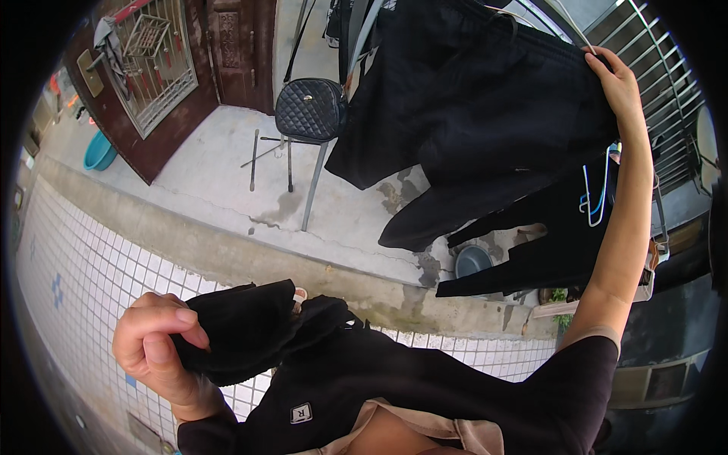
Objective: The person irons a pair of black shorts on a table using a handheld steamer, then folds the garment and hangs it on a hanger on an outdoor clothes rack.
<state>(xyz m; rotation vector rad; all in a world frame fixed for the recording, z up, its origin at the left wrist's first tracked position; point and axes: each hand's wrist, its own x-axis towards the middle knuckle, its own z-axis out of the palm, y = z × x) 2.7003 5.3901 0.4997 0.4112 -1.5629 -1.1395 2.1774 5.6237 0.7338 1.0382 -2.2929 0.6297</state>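
Left hand (pixel 155 345) clamped on a bunched black cloth garment (pixel 243 334) held low; right hand (pixel 618 83) raised, gripping hanging black trousers (pixel 485 114) up right, hands well apart

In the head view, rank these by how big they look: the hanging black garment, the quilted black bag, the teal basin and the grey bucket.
1. Hanging black garment, by far the largest.
2. Quilted bag.
3. Teal basin and grey bucket look much alike; both are partly hidden and at different distances, so no ranking between them.
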